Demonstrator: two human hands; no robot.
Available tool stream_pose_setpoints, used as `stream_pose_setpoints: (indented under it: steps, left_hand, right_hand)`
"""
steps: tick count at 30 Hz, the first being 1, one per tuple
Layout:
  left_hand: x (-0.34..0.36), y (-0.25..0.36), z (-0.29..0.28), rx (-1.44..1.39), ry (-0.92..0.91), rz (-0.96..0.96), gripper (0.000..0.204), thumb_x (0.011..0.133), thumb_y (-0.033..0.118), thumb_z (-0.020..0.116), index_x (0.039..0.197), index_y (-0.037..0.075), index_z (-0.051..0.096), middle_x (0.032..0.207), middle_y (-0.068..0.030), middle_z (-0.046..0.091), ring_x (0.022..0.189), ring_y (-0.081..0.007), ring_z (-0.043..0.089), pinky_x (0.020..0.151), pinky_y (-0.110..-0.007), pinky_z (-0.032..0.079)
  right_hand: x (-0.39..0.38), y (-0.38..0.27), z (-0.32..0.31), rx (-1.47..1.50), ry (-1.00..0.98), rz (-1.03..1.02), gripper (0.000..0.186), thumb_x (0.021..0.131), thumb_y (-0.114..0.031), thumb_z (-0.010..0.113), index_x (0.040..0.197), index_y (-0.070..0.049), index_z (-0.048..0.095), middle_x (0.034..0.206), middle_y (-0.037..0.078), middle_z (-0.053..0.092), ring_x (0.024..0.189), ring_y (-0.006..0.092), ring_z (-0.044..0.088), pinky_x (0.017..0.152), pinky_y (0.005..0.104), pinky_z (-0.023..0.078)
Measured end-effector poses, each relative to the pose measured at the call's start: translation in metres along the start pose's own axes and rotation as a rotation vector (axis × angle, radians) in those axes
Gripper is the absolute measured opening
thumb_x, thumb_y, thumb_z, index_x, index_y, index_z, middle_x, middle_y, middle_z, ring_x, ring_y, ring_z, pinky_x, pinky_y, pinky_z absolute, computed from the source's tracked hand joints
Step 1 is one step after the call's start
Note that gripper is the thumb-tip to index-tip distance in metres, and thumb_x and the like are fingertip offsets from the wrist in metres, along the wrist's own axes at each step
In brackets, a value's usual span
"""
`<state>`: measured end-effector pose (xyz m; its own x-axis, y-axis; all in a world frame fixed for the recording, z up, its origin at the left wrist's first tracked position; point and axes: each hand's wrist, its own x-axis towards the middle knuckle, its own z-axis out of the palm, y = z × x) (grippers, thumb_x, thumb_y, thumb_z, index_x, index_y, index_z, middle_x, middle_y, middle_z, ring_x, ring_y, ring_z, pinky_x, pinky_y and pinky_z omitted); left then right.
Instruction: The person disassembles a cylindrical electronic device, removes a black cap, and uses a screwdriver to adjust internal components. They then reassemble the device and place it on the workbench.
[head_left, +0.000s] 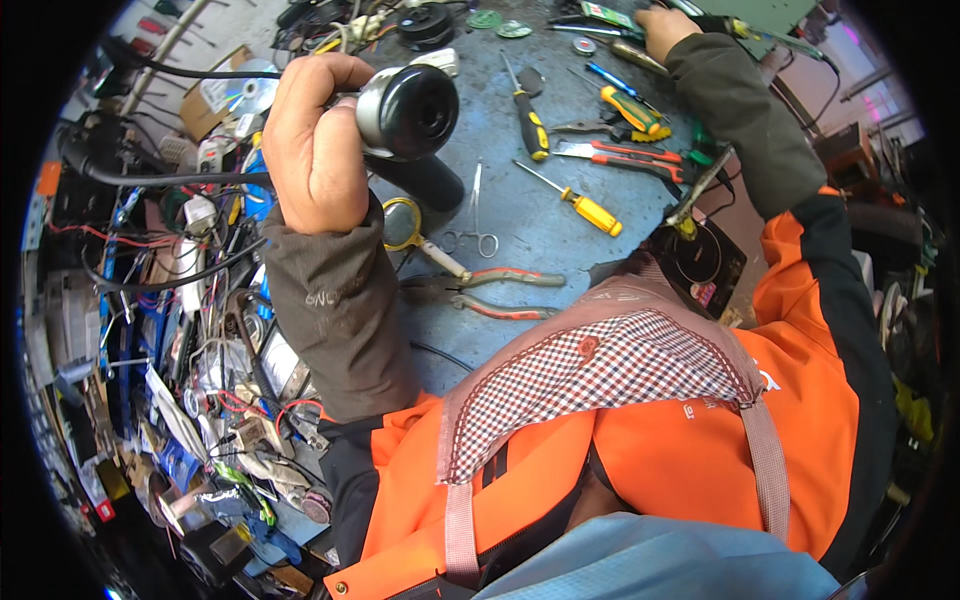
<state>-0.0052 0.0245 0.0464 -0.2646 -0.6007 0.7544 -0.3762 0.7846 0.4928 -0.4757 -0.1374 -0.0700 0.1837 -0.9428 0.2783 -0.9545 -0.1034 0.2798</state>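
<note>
My left hand, left of centre, grips a black device with a silver band and round end, like a hair dryer or hot-air gun; a dark tube extends below it. My right hand is at the top right with curled fingers, beside long tools and a green-labelled item; what it grips is unclear. On the blue bench lie a yellow screwdriver, a black-yellow driver, red-black cutters, forceps, a magnifier and red-handled pliers.
Tangled cables, parts and tools crowd the left side, with black cords running toward my left hand. Small green discs and a black coiled item sit at the back. A black hotplate-like appliance is beyond the bench's right edge.
</note>
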Motion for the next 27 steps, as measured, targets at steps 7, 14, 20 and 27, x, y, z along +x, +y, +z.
stream_pose_setpoints:
  steps: [7,14,20,27]
  left_hand:
    - [-0.012,-0.041,-0.018,-0.133,0.106,-0.051,0.026,0.086,0.01,0.046,0.091,-0.006,0.065,0.092,-0.0128,0.066,0.085,-0.0209,0.058,0.082,-0.032,0.047]
    - [-0.017,-0.061,-0.023,-0.043,0.183,0.077,0.021,0.084,0.01,0.062,0.094,-0.006,0.073,0.097,-0.0146,0.073,0.087,-0.0251,0.069,0.08,-0.033,0.055]
    - [-0.017,-0.045,-0.018,0.031,0.228,-0.013,0.031,0.09,0.017,0.047,0.088,-0.007,0.068,0.091,-0.0144,0.068,0.082,-0.0215,0.062,0.079,-0.032,0.051]
    - [-0.015,-0.04,-0.009,-0.171,0.261,-0.154,0.028,0.089,0.014,0.048,0.087,-0.005,0.068,0.09,-0.0142,0.07,0.079,-0.0201,0.064,0.076,-0.031,0.053]
  right_hand:
    - [0.028,0.003,0.006,-0.016,-0.258,0.016,0.037,0.09,-0.023,0.074,0.123,-0.007,0.073,0.121,0.022,0.072,0.116,0.0401,0.068,0.101,0.0473,0.053]
    - [-0.061,-0.033,-0.134,0.692,0.398,0.123,0.028,0.093,-0.002,0.067,0.121,0.002,0.07,0.104,0.01,0.072,0.089,0.0172,0.068,0.077,0.0292,0.055]
    - [-0.135,-0.071,-0.212,1.417,0.35,-0.165,0.037,0.094,-0.002,0.067,0.13,0.004,0.065,0.109,0.009,0.07,0.097,0.0163,0.066,0.086,0.0298,0.053]
    - [-0.16,-0.102,-0.254,1.069,0.302,-0.615,0.046,0.082,0.013,0.066,0.128,0.01,0.066,0.108,0.017,0.068,0.096,0.0237,0.067,0.087,0.0309,0.051]
